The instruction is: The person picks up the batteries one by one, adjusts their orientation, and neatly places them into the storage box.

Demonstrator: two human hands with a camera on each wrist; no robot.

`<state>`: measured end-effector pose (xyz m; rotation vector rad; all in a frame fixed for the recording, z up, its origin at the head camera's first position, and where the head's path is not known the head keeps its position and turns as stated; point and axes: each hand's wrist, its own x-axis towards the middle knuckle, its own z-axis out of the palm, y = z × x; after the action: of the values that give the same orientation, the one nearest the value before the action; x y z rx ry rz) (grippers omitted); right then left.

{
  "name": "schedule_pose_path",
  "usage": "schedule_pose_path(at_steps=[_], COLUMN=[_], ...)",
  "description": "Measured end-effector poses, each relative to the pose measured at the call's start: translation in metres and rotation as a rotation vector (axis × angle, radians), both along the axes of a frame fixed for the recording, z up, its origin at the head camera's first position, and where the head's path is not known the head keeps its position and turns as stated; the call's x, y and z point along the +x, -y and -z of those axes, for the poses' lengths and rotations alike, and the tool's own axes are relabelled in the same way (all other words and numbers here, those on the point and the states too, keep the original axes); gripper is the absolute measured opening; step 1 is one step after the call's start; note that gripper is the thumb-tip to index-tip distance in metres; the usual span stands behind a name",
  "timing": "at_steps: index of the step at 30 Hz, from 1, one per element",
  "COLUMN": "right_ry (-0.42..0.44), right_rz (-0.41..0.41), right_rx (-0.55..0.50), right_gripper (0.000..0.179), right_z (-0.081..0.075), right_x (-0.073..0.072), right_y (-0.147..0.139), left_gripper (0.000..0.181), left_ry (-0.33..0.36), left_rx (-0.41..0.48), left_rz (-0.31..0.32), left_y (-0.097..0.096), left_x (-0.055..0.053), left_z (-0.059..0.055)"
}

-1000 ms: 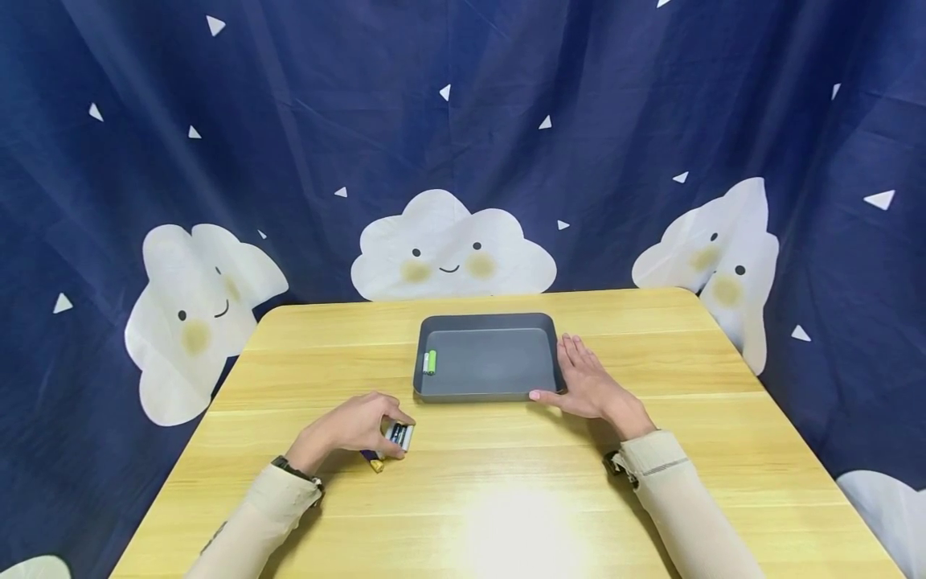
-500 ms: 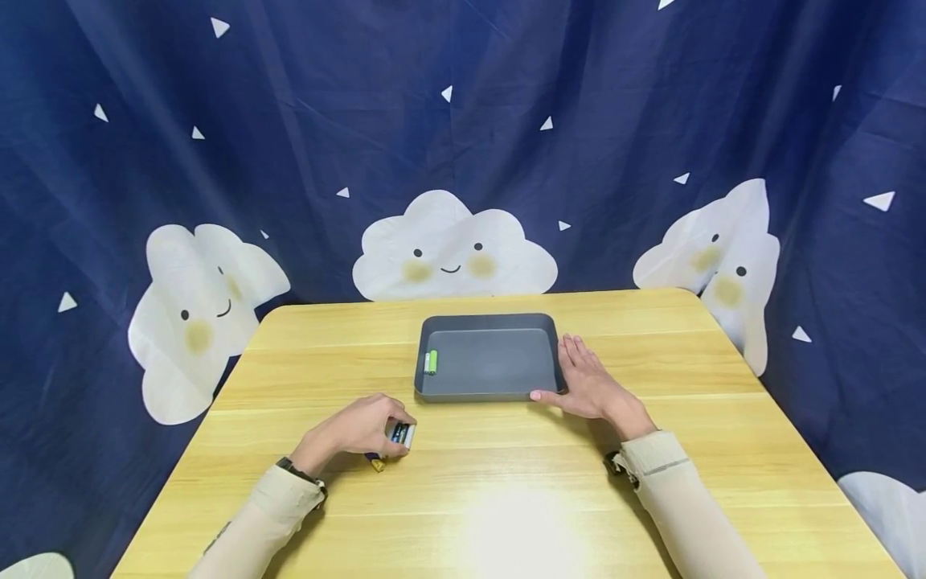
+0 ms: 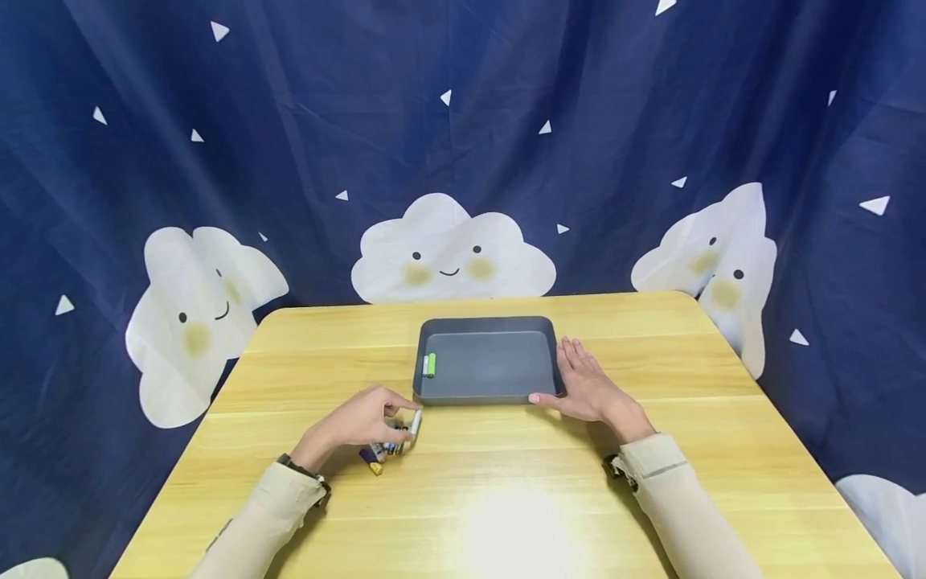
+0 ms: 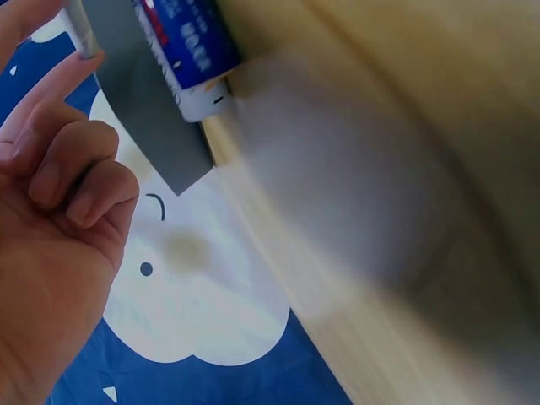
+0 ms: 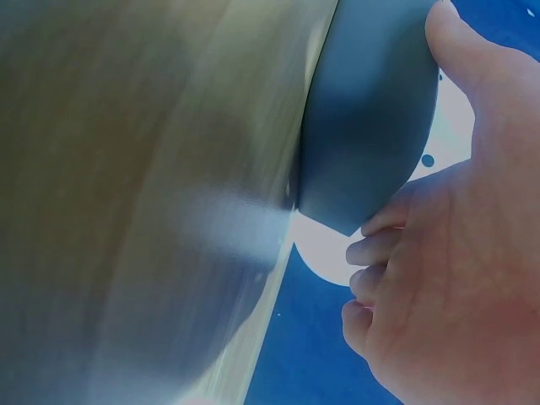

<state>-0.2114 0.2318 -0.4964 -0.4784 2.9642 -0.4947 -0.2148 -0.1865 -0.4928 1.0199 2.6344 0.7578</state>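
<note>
My left hand (image 3: 362,420) pinches a white battery (image 3: 415,422) between thumb and index finger, just in front of the tray's near left corner. The left wrist view shows the same white battery (image 4: 82,30) at the fingertips, with the other fingers curled. Under and beside that hand lie several more batteries (image 3: 391,448), partly hidden by it; one is purple and gold (image 3: 372,460). A blue battery (image 4: 190,46) shows close up in the left wrist view. My right hand (image 3: 593,389) rests with extended fingers against the right side of the dark grey tray (image 3: 488,399), thumb at its front edge.
Inside the tray, a green battery (image 3: 432,365) and a white one (image 3: 425,367) stand side by side near the left wall. The wooden table (image 3: 463,474) has a bright glare spot in front. A blue curtain (image 3: 448,145) with clouds hangs behind.
The left hand has lifted slightly away from the group of batteries, with the white battery now apart from them at its fingertips. More of the batteries are uncovered. The right hand stays by the tray.
</note>
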Motion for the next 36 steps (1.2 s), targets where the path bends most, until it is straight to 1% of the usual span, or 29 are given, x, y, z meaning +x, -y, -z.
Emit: schedule_pose_path(at_steps=[7,9,13,21,28,33,36], right_ry=[0.001,0.008,0.008,0.018,0.011,0.016,0.013], right_rz=[-0.004,0.001,0.000,0.003,0.003,0.003,0.002], right_rx=[0.005,0.009,0.002,0.000,-0.003,-0.003,-0.003], right_gripper=[0.120,0.120,0.120,0.120,0.121,0.121,0.120], right_z=[0.001,0.001,0.001,0.002,0.002,0.001,0.002], right_x=[0.000,0.000,0.000,0.000,-0.001,0.000,0.000], right_y=[0.000,0.000,0.001,0.000,-0.001,0.000,0.000], left_gripper=[0.049,0.051,0.053,0.053,0.053,0.056,0.055], left_ry=[0.061,0.058,0.026,0.053,0.047,0.073,0.076], left_rx=[0.133,0.163,0.208,0.306,0.348,0.373,0.381], left_rz=[-0.033,-0.047,-0.079,-0.128,-0.165,-0.177,-0.184], left_y=[0.001,0.001,0.001,0.001,-0.003,-0.005,-0.006], left_x=[-0.010,-0.013,-0.022,-0.037,-0.048,-0.054,-0.058], left_z=[-0.007,-0.009,-0.011,-0.016,-0.017,-0.020,-0.019])
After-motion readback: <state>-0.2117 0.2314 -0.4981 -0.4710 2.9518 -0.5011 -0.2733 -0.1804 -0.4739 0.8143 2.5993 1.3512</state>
